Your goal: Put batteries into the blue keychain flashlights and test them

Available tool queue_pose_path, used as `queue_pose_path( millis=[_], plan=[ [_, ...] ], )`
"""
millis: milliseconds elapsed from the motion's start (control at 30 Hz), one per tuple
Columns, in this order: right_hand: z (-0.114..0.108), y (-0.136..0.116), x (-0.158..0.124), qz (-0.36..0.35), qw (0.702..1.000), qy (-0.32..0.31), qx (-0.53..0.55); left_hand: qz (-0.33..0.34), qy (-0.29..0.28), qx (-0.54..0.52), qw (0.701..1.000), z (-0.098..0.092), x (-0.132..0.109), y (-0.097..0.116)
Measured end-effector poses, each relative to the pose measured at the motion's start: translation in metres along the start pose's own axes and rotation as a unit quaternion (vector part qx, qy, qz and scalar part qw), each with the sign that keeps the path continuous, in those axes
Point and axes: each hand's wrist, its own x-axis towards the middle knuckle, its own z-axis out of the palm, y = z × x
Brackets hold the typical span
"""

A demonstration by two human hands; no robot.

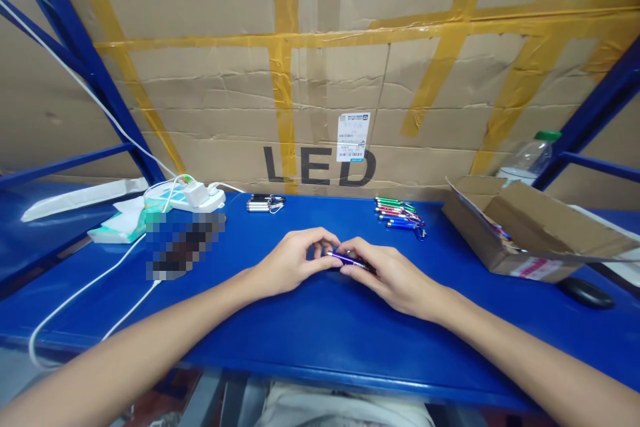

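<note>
Over the middle of the blue table, a small purple metallic keychain flashlight point(344, 257) lies between my two hands. My right hand point(387, 273) wraps its thumb and fingers around the body, hiding its right end. The curled fingers and thumb of my left hand point(295, 260) meet at the flashlight's left end. Behind and to the right, several similar flashlights in green, red and blue point(397, 213) lie in a row with their clips to the right. Farther left, a smaller group of black and silver ones point(264, 203) lies near the cardboard.
An open cardboard box point(525, 240) stands at the right, with a black computer mouse point(585, 293) before it. At the left are a white power strip point(200, 197), a tissue pack point(120, 223), cables and a blurred-out item point(185, 247). Large taped cardboard point(225, 107) backs the table point(300, 333).
</note>
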Motion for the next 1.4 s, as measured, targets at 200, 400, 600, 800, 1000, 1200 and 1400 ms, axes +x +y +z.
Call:
queue_pose_path(
  millis=[200,400,600,800,1000,1200,1400],
  plan=[
    [-0.004,0.011,0.001,0.043,0.997,0.055,-0.035,-0.022,0.055,0.042,0.997,-0.008,0.000,-0.007],
    [-0.008,0.018,0.003,0.003,0.996,0.072,-0.045,-0.058,0.060,0.052,0.995,-0.012,-0.001,-0.011],
    [-0.005,0.007,0.002,0.005,0.997,0.066,0.033,0.008,-0.024,0.104,0.994,-0.006,-0.004,0.000],
    [-0.008,0.007,0.004,0.048,0.988,0.066,0.132,0.024,0.012,0.125,0.992,-0.006,-0.005,0.001],
    [-0.013,0.008,0.006,0.049,0.980,0.018,0.193,0.041,0.007,0.113,0.993,-0.007,-0.010,0.005],
    [-0.013,0.002,0.002,0.002,0.999,0.005,0.048,0.052,-0.012,0.066,0.996,-0.002,-0.013,0.010],
    [-0.005,0.011,-0.005,-0.064,0.990,0.056,-0.114,0.017,-0.020,0.006,1.000,0.000,-0.014,0.013]
  ],
)
